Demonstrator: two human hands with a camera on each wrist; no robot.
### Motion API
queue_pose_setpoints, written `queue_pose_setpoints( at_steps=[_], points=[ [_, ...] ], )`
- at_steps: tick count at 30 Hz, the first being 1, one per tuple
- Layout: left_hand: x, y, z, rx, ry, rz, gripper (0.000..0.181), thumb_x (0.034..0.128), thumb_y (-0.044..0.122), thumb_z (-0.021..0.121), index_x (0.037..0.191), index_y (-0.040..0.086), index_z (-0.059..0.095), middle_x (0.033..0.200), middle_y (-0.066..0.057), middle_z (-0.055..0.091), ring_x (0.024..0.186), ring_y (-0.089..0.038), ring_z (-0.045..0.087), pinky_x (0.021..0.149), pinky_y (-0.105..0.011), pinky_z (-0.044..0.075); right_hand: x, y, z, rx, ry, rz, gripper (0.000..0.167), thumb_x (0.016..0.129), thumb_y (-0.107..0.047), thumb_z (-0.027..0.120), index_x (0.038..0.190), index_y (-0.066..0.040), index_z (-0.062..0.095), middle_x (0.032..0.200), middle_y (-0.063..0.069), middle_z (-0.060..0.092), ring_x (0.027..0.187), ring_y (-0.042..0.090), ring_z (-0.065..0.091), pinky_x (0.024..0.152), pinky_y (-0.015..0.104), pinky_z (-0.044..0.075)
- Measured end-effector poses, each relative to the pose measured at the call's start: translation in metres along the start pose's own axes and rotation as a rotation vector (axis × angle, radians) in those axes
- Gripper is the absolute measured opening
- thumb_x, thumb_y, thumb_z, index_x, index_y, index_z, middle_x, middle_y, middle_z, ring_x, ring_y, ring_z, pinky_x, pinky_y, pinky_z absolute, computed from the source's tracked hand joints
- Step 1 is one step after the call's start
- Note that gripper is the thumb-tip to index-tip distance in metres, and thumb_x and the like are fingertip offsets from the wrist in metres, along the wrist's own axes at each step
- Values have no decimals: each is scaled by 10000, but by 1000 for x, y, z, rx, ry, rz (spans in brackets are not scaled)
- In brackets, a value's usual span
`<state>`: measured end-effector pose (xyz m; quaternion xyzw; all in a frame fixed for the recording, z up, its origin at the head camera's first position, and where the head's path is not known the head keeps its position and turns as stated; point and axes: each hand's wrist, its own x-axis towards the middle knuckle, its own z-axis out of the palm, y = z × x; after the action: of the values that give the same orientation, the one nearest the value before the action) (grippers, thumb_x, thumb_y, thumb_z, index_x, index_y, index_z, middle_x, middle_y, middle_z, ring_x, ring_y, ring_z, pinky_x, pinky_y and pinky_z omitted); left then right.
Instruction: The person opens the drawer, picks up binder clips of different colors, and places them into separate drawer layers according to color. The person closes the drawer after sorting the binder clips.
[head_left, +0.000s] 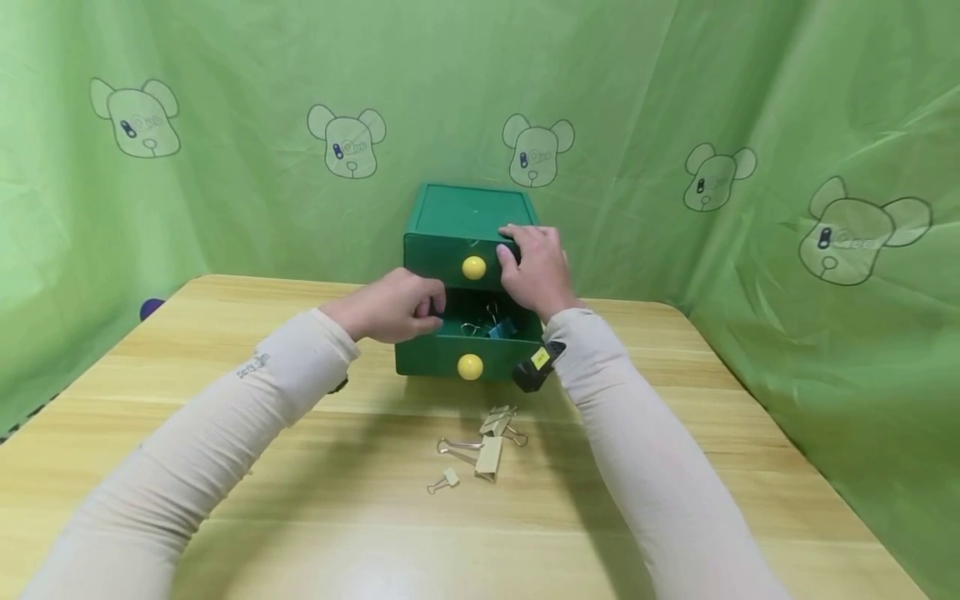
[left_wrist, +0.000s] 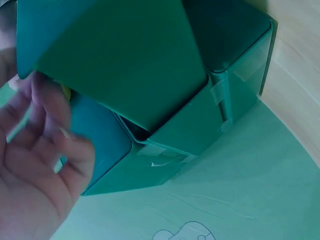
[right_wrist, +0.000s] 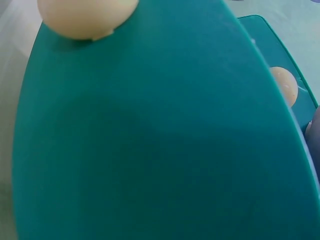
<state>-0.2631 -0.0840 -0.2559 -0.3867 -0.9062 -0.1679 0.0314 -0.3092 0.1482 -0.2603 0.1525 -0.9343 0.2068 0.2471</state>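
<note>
A green two-drawer cabinet [head_left: 472,208] stands at the back of the table, and its lower drawer [head_left: 427,354] is pulled out. Inside that drawer lies a blue binder clip [head_left: 502,328], with wire handles beside it. My left hand [head_left: 397,307] is at the drawer's left rim, fingers loosely bent; in the left wrist view its fingertips [left_wrist: 35,82] meet the drawer's corner and are partly hidden. My right hand [head_left: 536,265] rests against the cabinet's upper right corner, thumb at the upper drawer front [head_left: 438,258]. Only a sliver of it enters the right wrist view.
Several cream binder clips [head_left: 489,457] lie on the wooden table [head_left: 360,500] in front of the cabinet. Yellow knobs [head_left: 470,367] stick out from both drawer fronts. A green curtain [head_left: 450,75] hangs behind and along the sides. A purple round thing [head_left: 152,309] shows beyond the left edge.
</note>
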Motion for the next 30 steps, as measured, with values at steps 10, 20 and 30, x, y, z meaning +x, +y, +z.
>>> queue_pose_setpoints(
  at_steps=[10,20,30],
  points=[
    [-3,-14,0,-62,217,-142,926,783,453,791,1505,152,296,1528,-154,202,1353,-357,265,1087,-558,291,-3,0,0,-90,-64,-86,586,951,-383,575,1433,-77,441,1484,123,404,1355,339,291,1106,512,266],
    [-2,-19,12,-45,289,-154,1240,637,491,881,1564,245,95,1595,-100,-178,1440,-402,23,1105,-642,113,-19,16,-8,16,-162,-171,892,891,-459,640,1538,-48,183,1584,165,154,1455,352,42,1140,581,110],
    [-20,-55,20,-350,110,-187,1325,774,562,748,1488,93,-264,1586,-155,-181,1443,-387,118,1153,-506,144,-54,69,-2,480,-369,-25,1045,917,-596,534,1530,-121,-167,1606,144,-91,1456,365,46,1138,537,173]
  ],
)
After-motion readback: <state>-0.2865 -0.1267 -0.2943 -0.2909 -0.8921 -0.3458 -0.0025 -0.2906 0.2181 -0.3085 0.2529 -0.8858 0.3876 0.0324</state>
